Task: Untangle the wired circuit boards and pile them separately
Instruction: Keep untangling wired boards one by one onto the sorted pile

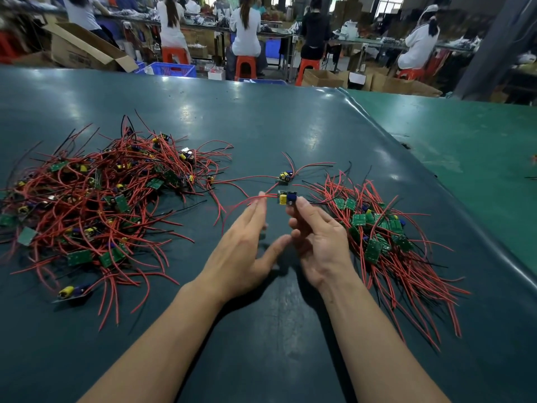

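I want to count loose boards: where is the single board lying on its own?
In the head view the lone circuit board lies on the table at centre, between the tangled pile and the sorted pile, just beyond the held board.

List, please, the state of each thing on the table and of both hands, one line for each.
Tangled pile: on the left, boards and red wires knotted together.
Sorted pile: on the right, wires lying roughly parallel.
Held board: lifted, pinched by right hand.
Loose board: lying alone on the table, between the piles.
Right hand: fingers curled, gripping the held board.
Left hand: fingers straight, touching the held board's red wires.
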{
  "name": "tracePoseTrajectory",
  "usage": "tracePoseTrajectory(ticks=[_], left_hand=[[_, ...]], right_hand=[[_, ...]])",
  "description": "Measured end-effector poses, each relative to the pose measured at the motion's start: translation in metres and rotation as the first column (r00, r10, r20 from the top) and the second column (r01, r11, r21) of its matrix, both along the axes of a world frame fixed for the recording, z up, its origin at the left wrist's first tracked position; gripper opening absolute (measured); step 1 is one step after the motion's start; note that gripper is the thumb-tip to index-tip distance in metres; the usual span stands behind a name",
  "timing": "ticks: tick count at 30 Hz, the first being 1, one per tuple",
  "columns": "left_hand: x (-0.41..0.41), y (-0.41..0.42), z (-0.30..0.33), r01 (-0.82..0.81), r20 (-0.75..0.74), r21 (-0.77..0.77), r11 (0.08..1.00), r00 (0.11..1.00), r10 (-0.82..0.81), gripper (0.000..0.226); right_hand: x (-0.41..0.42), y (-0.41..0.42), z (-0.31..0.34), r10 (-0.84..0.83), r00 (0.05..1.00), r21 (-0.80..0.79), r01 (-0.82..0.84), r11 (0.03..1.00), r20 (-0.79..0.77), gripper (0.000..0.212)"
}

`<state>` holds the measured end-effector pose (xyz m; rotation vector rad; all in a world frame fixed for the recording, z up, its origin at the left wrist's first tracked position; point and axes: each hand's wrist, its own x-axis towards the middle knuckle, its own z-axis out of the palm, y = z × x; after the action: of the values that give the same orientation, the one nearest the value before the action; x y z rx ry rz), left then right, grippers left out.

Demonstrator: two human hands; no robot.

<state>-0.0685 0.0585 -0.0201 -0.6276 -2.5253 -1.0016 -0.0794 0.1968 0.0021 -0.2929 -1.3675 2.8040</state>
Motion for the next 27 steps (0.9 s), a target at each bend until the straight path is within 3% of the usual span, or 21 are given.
tracePoseTrajectory(ticks=[4,6,9,12,14,17,19,23,27], left_hand=[[-0.001,-0.002,0.004,-0.081,0.025,0.337,0.938,0.997,0.077,0.069],[-0.005,-0.003,0.007,-0.105,0.077,0.529,0.842,0.994,0.076,0.047],[-0.004,0.000,0.011,-0.099,0.087,0.681,0.726,0.995,0.054,0.007],[-0.002,0.000,0.014,-0.072,0.090,0.800,0.596,0.996,-0.001,0.010],[-0.002,0.000,0.015,-0.049,0.125,0.832,0.553,0.987,-0.100,0.018],[-0.003,0.001,0.013,-0.052,0.201,0.771,0.634,0.966,-0.165,0.018],[-0.004,0.002,0.013,-0.067,0.218,0.748,0.660,0.964,-0.150,0.012],[-0.006,0.001,0.012,-0.118,0.256,0.785,0.608,0.956,-0.145,0.008],[-0.008,-0.001,0.008,-0.145,0.311,0.800,0.583,0.930,-0.196,0.008]], right_hand=[[-0.002,0.001,-0.001,-0.005,0.999,0.092,0.002,0.996,0.036,0.009],[-0.001,-0.002,-0.002,0.053,0.998,0.124,-0.057,0.991,0.035,0.009],[0.000,-0.005,-0.003,0.116,0.993,0.138,-0.117,0.983,0.016,0.008],[0.001,-0.006,-0.002,0.173,0.985,0.094,-0.172,0.981,-0.001,0.012],[0.001,-0.007,-0.002,0.209,0.978,0.093,-0.208,0.974,0.001,0.011],[0.002,-0.011,-0.006,0.201,0.980,0.157,-0.199,0.967,0.003,0.021],[0.001,-0.014,-0.009,0.134,0.990,0.221,-0.121,0.968,-0.042,0.024],[-0.001,-0.017,-0.014,0.011,0.975,0.379,0.076,0.922,-0.223,0.024],[-0.001,-0.016,-0.014,-0.050,0.960,0.410,0.164,0.897,-0.274,0.019]])
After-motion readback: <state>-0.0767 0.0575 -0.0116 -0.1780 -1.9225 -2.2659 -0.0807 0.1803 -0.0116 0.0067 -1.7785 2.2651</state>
